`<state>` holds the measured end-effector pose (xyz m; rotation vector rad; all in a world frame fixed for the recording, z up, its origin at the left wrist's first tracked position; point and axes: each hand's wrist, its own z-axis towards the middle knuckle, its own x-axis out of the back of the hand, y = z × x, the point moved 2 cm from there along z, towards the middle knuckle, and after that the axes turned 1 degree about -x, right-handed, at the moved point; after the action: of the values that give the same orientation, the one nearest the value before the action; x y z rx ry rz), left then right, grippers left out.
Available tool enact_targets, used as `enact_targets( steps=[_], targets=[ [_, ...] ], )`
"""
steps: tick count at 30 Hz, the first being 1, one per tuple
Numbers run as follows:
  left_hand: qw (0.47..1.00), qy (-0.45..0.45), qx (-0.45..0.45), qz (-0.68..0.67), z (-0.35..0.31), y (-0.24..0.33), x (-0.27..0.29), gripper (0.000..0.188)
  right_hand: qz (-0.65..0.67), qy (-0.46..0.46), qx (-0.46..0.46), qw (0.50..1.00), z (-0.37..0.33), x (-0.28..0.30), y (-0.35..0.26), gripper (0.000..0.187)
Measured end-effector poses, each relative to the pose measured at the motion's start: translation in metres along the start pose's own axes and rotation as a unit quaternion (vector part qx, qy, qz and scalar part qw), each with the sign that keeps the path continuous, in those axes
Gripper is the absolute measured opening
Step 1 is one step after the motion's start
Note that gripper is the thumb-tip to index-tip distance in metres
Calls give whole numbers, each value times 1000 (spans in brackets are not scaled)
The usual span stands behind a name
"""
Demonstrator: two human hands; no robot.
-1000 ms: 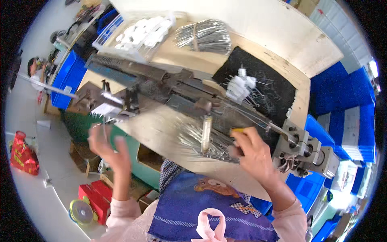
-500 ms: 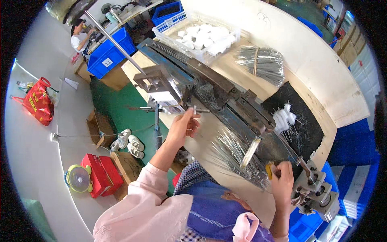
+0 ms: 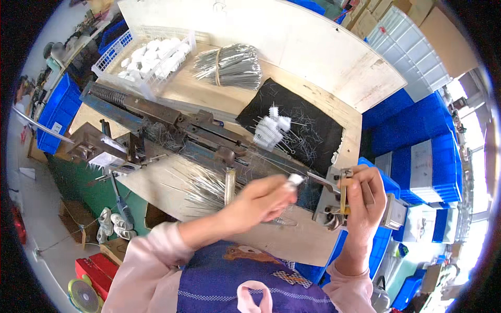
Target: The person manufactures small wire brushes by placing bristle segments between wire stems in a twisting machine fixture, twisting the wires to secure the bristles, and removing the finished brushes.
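Note:
My left hand (image 3: 263, 201), slightly smeared by motion, is pinched on a small white piece (image 3: 296, 179) in front of the machine's right part. My right hand (image 3: 365, 201) is closed around a thin yellow tool (image 3: 344, 200), partly hidden by the fingers, right against the metal clamp head (image 3: 330, 214) at the machine's right end. The long bench machine (image 3: 172, 122) runs diagonally across the table. Below it lies a loose heap of wire stems (image 3: 201, 188), partly behind my left forearm. White bristle brushes (image 3: 269, 131) with wire loops sit on a black mat (image 3: 313, 112) behind the machine.
A clear plastic basket (image 3: 151, 91) of white pieces and a tied bundle of wires (image 3: 237, 65) stand at the back, before a pale board (image 3: 313, 39). Blue crates (image 3: 417, 167) are stacked at the right. White shoes (image 3: 122, 224) and a red box (image 3: 96, 274) are on the floor at left.
My view has turned to the right. My left hand has left the holder at the machine's left and come across toward the clamp head, with a white piece in its fingers. The right hand is now at the clamp head.

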<state>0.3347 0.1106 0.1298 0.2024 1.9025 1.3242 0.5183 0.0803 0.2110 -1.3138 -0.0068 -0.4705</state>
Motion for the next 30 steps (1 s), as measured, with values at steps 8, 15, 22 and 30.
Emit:
enact_targets(
  steps=[8, 15, 22, 30],
  targets=[
    [969, 217, 10, -119, 15, -20, 8, 24, -235, -7, 29, 971, 14, 5, 8, 14],
    [960, 262, -50, -91, 15, -23, 12, 25, -274, -368, 56, 887, 56, -90, 60, 14],
    [952, 288, -37, -98, 11, -16, 6, 27, -173, -379, -22, 909, 57, -73, 48, 22],
    [981, 97, -40, -164, 22, -28, 10, 74, -22, -454, -208, 866, 73, -72, 50, 25]
  ],
)
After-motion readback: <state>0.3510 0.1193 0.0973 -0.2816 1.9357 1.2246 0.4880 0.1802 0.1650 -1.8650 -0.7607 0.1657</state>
